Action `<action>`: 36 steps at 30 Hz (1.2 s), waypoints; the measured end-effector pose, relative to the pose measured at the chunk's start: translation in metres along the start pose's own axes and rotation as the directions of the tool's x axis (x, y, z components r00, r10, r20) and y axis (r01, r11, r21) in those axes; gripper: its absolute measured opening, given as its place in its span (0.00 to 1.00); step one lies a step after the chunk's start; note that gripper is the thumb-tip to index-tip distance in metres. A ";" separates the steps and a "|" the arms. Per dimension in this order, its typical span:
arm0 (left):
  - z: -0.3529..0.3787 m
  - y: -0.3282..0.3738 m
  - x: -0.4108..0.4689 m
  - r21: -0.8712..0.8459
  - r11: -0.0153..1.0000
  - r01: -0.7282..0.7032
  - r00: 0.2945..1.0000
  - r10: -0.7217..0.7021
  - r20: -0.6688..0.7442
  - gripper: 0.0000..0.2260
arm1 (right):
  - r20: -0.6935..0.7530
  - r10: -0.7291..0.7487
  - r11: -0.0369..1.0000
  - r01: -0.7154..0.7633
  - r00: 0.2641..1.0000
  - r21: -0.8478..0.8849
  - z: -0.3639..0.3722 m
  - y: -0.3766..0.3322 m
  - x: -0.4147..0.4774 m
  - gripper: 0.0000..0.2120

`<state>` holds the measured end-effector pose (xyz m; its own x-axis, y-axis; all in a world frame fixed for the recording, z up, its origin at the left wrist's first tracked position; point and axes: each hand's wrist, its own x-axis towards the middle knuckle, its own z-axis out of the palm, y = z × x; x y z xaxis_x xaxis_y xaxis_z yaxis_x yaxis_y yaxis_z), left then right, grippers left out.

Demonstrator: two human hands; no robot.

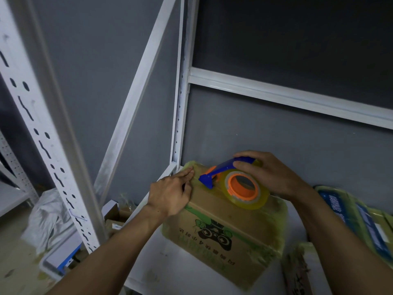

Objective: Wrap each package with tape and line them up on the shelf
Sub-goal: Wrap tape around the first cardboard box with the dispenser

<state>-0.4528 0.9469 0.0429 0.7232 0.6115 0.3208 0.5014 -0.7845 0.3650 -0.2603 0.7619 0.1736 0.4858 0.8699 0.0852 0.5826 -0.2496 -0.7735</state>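
One package under work: a brown cardboard box (223, 235) printed with green bands and a black game-controller drawing, already skinned in yellowish clear tape.
Location: the cardboard box sits on the white metal shelf board (170, 262), its far left corner close to the white perforated upright (178, 124), in front of the grey wall.
Left hand: the left hand (170, 194) lies on the box's top left edge, fingers straight and pressing the tape down; it grips nothing.
Right hand: the right hand (270, 173) is curled over the handle of a blue plastic tape dispenser with an orange hub (214, 173), which rests on the box top. Its roll of yellowish clear tape (257, 201) stands over the right part of the lid.
Neighbours: a blue-printed package (350, 213) in the same film lies near, to the right; a second brown package (297, 271) lies at the lower right.
Handling, judged: stiff-sided and firm under the palm. Weight cannot be told, though the bulk suggests two hands. The tape skin looks slick, so a flat-sided hold may slide.
Hold points, judged: opposite bottom edges or corners, where the card is stiffest; not the loose film wrinkles.
Risk, judged: a hard pull on the tape could drag the box along the smooth board; the flat hand serves as the anchor.
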 end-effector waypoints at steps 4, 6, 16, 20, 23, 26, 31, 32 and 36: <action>-0.001 -0.002 -0.002 -0.006 1.000 -0.001 1.000 0.001 -0.004 0.22 | 0.003 -0.004 0.999 0.004 1.000 -0.042 0.000 -0.001 -0.004 0.14; -0.001 -0.002 -0.001 -0.002 1.000 -0.001 1.000 0.001 0.000 0.22 | -0.001 -0.006 0.998 0.006 1.000 -0.065 -0.001 -0.003 -0.005 0.15; -0.003 -0.008 0.002 0.008 0.998 -0.063 0.993 0.061 0.096 0.23 | 0.042 0.055 0.992 -0.050 0.998 -0.113 0.003 0.000 -0.002 0.11; -0.007 -0.008 0.004 0.066 0.990 -0.122 0.983 0.112 0.145 0.26 | 0.035 0.041 0.995 -0.037 0.999 -0.095 0.004 0.005 -0.003 0.11; -0.006 0.005 0.003 0.038 0.981 -0.190 0.970 0.182 0.162 0.29 | 0.028 0.029 0.997 -0.027 0.999 -0.072 0.005 0.007 -0.006 0.09; 0.001 0.012 0.002 0.108 0.977 -0.187 0.972 0.168 0.163 0.28 | 0.023 0.033 0.998 -0.032 0.999 -0.059 0.006 0.009 -0.009 0.15; 0.003 0.011 0.000 0.145 0.974 -0.173 0.980 0.156 0.124 0.28 | -0.103 0.063 0.998 -0.063 0.993 0.002 0.013 0.017 -0.020 0.33; 0.003 0.012 0.000 0.148 0.974 -0.174 0.980 0.157 0.120 0.28 | -0.125 0.065 0.998 -0.063 0.990 0.016 0.014 0.019 -0.023 0.32; 0.002 0.014 -0.003 0.161 0.972 -0.171 0.982 0.154 0.110 0.28 | -0.139 0.037 0.998 -0.043 0.990 -0.038 0.014 0.020 -0.028 0.27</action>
<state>-0.4471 0.9345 0.0457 0.8396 0.4682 0.2755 0.4405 -0.8835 0.1590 -0.2714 0.7383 0.1467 0.5930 0.7924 0.1432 0.5859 -0.3025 -0.7518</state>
